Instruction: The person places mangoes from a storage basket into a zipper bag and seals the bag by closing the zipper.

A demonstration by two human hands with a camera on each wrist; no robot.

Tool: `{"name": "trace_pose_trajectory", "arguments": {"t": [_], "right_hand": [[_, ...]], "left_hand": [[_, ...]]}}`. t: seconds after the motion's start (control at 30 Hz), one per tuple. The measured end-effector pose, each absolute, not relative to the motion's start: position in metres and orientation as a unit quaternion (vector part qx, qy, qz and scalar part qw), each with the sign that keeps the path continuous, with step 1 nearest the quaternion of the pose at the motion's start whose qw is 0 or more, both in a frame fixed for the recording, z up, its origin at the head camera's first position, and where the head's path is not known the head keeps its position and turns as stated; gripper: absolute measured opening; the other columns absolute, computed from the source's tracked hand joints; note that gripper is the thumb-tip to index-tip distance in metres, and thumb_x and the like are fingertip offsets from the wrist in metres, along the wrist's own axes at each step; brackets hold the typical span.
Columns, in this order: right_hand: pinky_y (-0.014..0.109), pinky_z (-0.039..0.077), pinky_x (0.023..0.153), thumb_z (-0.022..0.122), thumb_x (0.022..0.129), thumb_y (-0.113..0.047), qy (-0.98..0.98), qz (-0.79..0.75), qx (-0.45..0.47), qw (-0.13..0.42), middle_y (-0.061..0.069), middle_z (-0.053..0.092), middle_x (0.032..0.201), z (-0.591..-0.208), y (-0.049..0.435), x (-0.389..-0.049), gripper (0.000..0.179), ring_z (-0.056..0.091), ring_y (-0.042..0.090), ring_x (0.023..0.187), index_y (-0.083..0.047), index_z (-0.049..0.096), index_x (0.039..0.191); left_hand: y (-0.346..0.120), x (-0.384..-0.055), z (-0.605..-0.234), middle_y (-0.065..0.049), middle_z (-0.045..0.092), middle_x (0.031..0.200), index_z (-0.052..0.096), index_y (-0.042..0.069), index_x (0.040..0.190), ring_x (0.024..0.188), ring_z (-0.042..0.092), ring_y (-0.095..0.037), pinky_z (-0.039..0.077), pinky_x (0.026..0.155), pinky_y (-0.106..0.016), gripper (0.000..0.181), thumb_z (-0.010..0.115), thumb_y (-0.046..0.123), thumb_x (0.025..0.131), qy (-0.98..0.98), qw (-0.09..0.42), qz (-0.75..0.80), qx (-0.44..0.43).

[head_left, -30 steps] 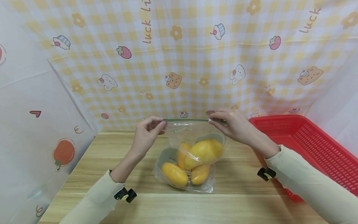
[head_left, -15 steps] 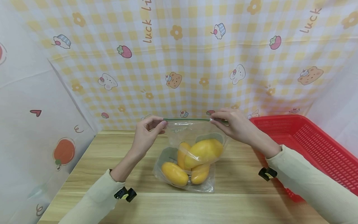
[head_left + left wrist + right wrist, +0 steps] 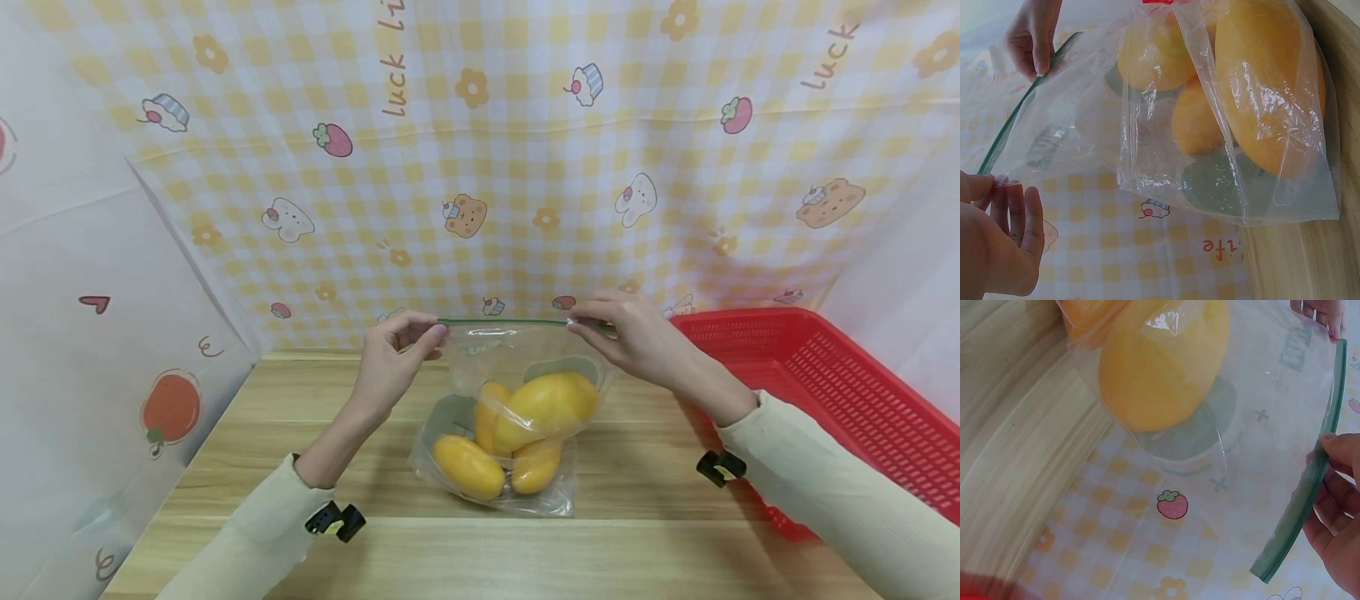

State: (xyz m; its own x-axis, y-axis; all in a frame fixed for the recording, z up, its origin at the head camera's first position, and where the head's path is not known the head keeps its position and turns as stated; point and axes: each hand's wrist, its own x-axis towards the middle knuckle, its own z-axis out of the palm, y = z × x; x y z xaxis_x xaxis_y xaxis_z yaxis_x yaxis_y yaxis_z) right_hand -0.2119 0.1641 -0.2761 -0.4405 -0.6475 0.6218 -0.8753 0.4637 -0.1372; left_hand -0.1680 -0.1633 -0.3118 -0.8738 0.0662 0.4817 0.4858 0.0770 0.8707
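Observation:
A clear zip bag point(image 3: 487, 350) with a green zip strip point(image 3: 502, 320) along its top holds several yellow mangoes point(image 3: 468, 467). Its lower part lies on the wooden table, while the top is stretched up between both hands. My left hand point(image 3: 390, 358) pinches the top left corner between thumb and forefinger; in the left wrist view the other fingers of that hand point(image 3: 1007, 250) curve loosely below. Farther along the strip, near the right end, the thumb and fingers of my right hand point(image 3: 633, 337) pinch the zip. A short piece of strip runs on past that hand point(image 3: 1341, 494).
A red plastic basket point(image 3: 806, 367) with perforated walls stands at the right, partly behind the right forearm. Behind the wooden table point(image 3: 300, 425) hangs a yellow checked cloth point(image 3: 525, 167) with cartoon prints. Small black devices are strapped to both wrists.
My right hand has slid slightly to the right along the zip strip. The left hand, the bag and the mangoes have stayed nearly where they were.

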Motion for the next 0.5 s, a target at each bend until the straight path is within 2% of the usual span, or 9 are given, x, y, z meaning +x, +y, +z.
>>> {"name": "trace_pose_trajectory", "arguments": {"t": [0.3, 0.5], "right_hand": [[0.031, 0.052, 0.061, 0.08, 0.088, -0.002, -0.82, 0.229, 0.458, 0.254, -0.001, 0.069, 0.089, -0.278, 0.168, -0.2114, 0.014, 0.058, 0.013, 0.076, -0.004, 0.076, 0.101], [0.029, 0.051, 0.059, 0.08, 0.087, -0.001, -0.819, 0.23, 0.459, 0.256, -0.001, 0.069, 0.089, -0.279, 0.1703, -0.2113, 0.018, 0.057, 0.012, 0.074, -0.003, 0.077, 0.104]], "left_hand": [[-0.1635, -0.1674, -0.3113, -0.017, 0.07, 0.102, 0.069, -0.008, 0.105, 0.086, 0.068, -0.025, 0.062, 0.077, -0.038, 0.012, 0.069, 0.002, 0.097, -0.72, 0.161, -0.647, -0.193], [-0.1633, -0.1678, -0.3113, -0.017, 0.069, 0.102, 0.069, -0.007, 0.104, 0.086, 0.068, -0.024, 0.062, 0.077, -0.038, 0.012, 0.069, 0.002, 0.097, -0.719, 0.162, -0.647, -0.195]]}}
